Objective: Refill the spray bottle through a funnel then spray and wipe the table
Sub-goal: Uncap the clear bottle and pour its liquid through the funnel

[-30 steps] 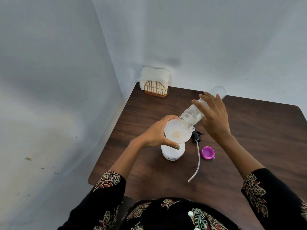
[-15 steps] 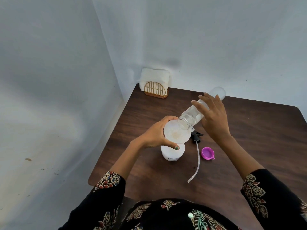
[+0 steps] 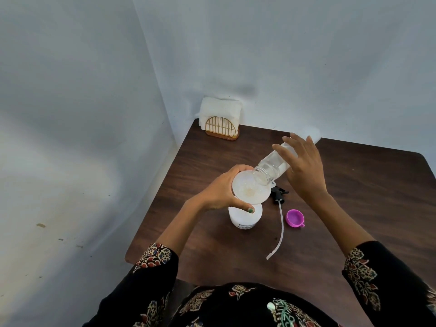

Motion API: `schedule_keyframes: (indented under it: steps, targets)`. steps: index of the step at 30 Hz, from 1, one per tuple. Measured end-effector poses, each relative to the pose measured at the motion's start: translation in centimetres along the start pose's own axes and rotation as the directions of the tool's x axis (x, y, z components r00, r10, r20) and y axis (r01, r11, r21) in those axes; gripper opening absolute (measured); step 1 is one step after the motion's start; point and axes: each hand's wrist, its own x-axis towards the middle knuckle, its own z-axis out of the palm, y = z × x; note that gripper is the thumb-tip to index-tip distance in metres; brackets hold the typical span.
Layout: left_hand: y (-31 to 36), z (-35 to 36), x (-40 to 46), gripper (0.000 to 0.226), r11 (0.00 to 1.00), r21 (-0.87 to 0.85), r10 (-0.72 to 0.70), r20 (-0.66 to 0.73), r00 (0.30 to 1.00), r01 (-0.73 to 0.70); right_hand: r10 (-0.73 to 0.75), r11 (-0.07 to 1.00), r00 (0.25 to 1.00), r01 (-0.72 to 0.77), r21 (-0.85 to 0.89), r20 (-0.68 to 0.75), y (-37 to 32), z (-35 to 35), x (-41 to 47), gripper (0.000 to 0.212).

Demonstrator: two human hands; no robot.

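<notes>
Head view shows the right hand gripping the clear bottle, tilted down-left from far right, mouth over the funnel held by the left hand.

A gold wire napkin holder with an arched front stands at the far left corner of the tabletop, close to the wall. White paper napkins stand upright in it, rising above its arch. Pale blue-grey walls meet in a corner just behind it. The left wall carries a few small dark marks lower down.
</notes>
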Motion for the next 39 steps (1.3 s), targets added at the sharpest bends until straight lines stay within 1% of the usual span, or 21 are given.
schedule_keyframes:
  steps: [9,17,20,24,25,27,31,39]
  targets:
    - [0.4,-1.4,-0.9,0.088,1.000,-0.020,0.001,0.004,1.000,-0.001,-0.027,1.000,0.997,0.026,-0.013,-0.071,-1.0,-0.7,1.2,0.064]
    - [0.7,-1.5,-1.2,0.088,1.000,-0.032,0.002,0.007,1.000,-0.002,-0.043,0.999,0.994,0.041,-0.023,-0.101,-1.0,-0.9,1.0,0.060]
    - [0.7,-1.5,-1.2,0.088,0.999,-0.035,0.003,0.008,1.000,-0.002,-0.045,0.999,0.993,0.042,-0.032,-0.106,-1.0,-0.7,0.9,0.055]
    - [0.6,-1.5,-1.2,0.088,1.000,-0.026,0.006,0.007,1.000,-0.006,-0.043,0.999,0.993,0.040,-0.031,-0.110,-1.1,-0.7,0.9,0.041]
    - [0.6,-1.5,-1.2,0.088,1.000,-0.025,0.003,0.007,1.000,-0.003,-0.039,0.999,0.994,0.036,-0.028,-0.107,-1.1,-0.7,0.9,0.040]
    - [0.7,-1.4,-1.2,0.088,1.000,-0.023,-0.001,0.008,1.000,0.001,-0.035,0.999,0.994,0.033,-0.024,-0.101,-1.1,-0.8,0.9,0.044]
    - [0.7,-1.4,-1.2,0.089,1.000,-0.014,-0.009,0.011,1.000,0.009,-0.030,0.999,0.995,0.028,-0.022,-0.095,-1.1,-0.9,0.9,0.060]
    - [0.9,-1.2,-0.9,0.087,1.000,0.006,-0.005,0.013,1.000,0.005,-0.027,1.000,0.997,0.026,-0.015,-0.074,-0.8,-1.1,1.1,0.061]
